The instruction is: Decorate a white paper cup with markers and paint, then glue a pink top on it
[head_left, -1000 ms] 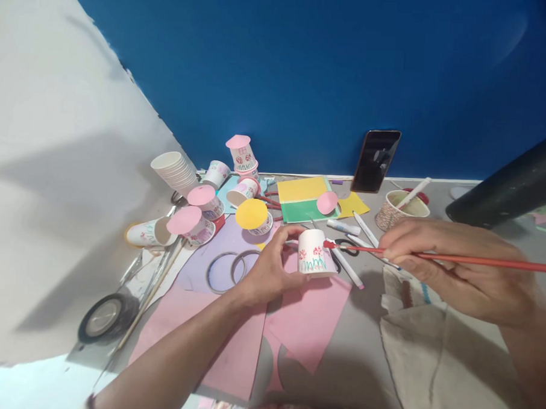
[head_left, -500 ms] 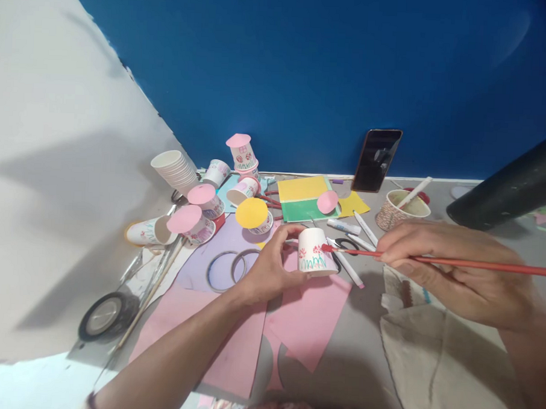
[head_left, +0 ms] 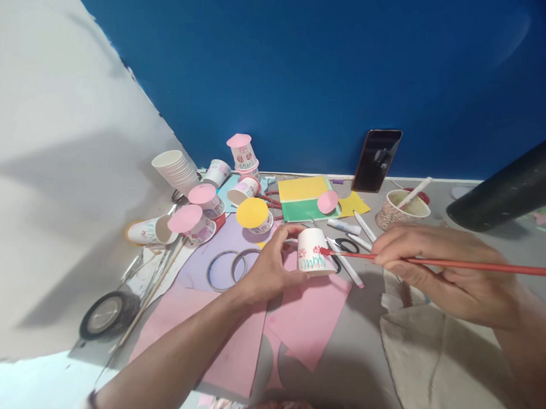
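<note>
My left hand [head_left: 277, 262] grips a white paper cup [head_left: 311, 245] upside down, thumb and fingers around its left side. Red dabs and green zigzag strokes decorate the cup's wall. A long red paintbrush [head_left: 442, 262] is pinched in my right hand [head_left: 446, 272], pointing left. Its red tip meets the cup's side beside the red marks, or nearly so. Below the cup lies pink paper [head_left: 313, 327]. Close behind it are white markers [head_left: 349, 268] and black-handled scissors [head_left: 347, 245], partly covered by the cup.
Decorated cups with pink and yellow paper tops [head_left: 252, 212] and a cup stack [head_left: 172, 167] stand at left. Tape rolls [head_left: 103, 317] lie nearer. A phone [head_left: 377, 161] leans on the blue wall. At right are a brush-water cup [head_left: 402, 210], a cloth [head_left: 442, 356] and a dark pipe [head_left: 509, 178].
My right hand and the paintbrush have shifted slightly left, bringing the tip further onto the cup's side. My left hand and the cup have barely moved.
</note>
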Action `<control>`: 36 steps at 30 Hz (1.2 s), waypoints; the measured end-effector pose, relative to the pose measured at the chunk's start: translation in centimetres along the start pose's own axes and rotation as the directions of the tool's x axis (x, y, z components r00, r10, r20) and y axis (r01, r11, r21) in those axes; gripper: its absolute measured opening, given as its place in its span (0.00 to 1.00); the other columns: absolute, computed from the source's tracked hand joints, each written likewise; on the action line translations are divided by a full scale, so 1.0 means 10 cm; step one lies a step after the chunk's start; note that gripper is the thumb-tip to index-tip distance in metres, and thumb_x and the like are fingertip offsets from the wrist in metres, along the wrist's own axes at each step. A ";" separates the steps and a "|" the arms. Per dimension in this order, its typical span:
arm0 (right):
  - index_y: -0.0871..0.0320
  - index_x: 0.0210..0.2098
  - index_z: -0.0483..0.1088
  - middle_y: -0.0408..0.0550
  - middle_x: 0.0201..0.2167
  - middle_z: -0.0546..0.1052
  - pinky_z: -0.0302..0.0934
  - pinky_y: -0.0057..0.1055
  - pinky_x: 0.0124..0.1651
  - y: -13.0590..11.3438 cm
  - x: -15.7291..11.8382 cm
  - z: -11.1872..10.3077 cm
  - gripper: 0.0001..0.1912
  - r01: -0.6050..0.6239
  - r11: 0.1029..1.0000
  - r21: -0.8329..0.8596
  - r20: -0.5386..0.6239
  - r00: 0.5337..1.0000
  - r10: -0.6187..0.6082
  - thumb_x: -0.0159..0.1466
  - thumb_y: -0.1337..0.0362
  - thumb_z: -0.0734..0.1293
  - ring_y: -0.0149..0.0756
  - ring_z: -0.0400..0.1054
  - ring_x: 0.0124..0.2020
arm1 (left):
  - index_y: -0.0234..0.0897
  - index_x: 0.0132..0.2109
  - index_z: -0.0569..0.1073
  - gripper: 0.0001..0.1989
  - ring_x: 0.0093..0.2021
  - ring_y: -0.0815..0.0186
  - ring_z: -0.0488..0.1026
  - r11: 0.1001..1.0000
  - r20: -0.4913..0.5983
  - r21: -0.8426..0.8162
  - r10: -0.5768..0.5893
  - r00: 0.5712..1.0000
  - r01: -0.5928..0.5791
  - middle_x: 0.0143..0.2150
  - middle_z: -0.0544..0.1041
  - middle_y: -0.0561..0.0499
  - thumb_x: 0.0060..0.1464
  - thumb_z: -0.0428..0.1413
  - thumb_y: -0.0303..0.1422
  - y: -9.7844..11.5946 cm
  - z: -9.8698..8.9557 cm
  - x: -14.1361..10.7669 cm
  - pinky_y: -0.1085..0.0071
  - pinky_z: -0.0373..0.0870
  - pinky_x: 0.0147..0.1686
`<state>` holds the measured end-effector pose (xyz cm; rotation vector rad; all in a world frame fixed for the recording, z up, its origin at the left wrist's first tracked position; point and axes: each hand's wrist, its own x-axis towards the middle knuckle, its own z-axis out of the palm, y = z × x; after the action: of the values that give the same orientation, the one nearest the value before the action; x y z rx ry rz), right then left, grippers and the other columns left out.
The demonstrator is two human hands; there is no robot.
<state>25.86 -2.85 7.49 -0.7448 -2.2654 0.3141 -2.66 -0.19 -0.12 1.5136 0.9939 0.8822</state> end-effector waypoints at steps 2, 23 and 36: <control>0.48 0.41 0.73 0.42 0.35 0.83 0.74 0.35 0.40 0.01 -0.02 0.01 0.09 -0.014 1.000 0.004 -0.024 1.000 0.014 0.73 0.69 0.65 0.38 0.81 0.37 | 0.44 0.60 0.70 0.39 0.60 0.50 0.74 1.000 -0.001 0.011 -0.004 1.000 0.004 0.64 0.74 0.43 0.42 0.75 0.36 0.00 0.00 0.00 0.52 0.70 0.61; 0.52 0.32 0.78 0.43 0.24 0.82 0.63 0.33 0.27 0.27 0.00 -0.26 0.14 -0.522 0.789 -0.322 -0.567 0.774 0.281 0.70 0.54 0.67 0.35 0.71 0.20 | 0.43 0.59 0.69 0.34 0.63 0.49 0.70 0.951 -0.230 0.298 0.159 0.960 -0.086 0.61 0.70 0.43 0.44 0.68 0.33 0.00 0.05 0.00 0.53 0.73 0.59; 0.60 0.34 0.78 0.53 0.33 0.84 0.69 0.35 0.48 0.83 0.03 -1.07 0.18 -0.843 0.410 -0.350 -0.516 0.538 0.666 0.75 0.57 0.64 0.41 0.79 0.38 | 0.44 0.60 0.71 0.31 0.60 0.46 0.73 0.933 -0.284 0.331 0.239 0.929 -0.140 0.61 0.73 0.43 0.48 0.67 0.37 -0.16 0.01 0.05 0.48 0.75 0.57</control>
<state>36.66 4.10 11.78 -2.0401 -1.5379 -0.0989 -2.58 0.38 -1.69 1.7884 1.2795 1.1839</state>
